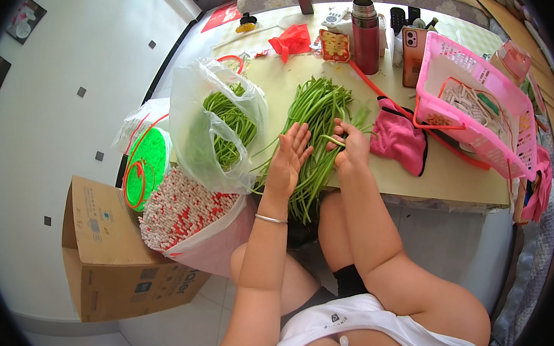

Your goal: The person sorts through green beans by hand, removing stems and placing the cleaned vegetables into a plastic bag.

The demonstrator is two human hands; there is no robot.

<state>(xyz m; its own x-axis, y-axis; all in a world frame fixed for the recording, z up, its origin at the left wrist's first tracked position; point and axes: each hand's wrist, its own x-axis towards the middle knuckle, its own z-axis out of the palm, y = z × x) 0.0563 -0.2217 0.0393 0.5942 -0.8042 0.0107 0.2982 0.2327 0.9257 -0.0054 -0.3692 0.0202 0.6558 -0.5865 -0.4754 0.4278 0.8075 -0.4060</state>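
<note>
A heap of long green vegetable stems (320, 108) lies on the table in front of me, its ends drooping over the near edge. My left hand (293, 151) is beside the heap's left side, palm turned up and fingers stretched out, holding nothing. On the other side, my right hand (354, 146) has its fingers closed around a green stem (331, 139), whose pale bent end sticks out toward the left. Left of the heap, a clear plastic bag (188, 109) stands with its mouth spread, and more thin green stems (229, 121) are coiled inside.
A pink plastic basket (452, 60), a pink cloth (398, 140), a phone (413, 57) and a red thermos (365, 41) occupy the table's right and far side. Below on the left are a sack of small white and red pieces (184, 211), a bright green round item (148, 164) and a cardboard box (113, 226).
</note>
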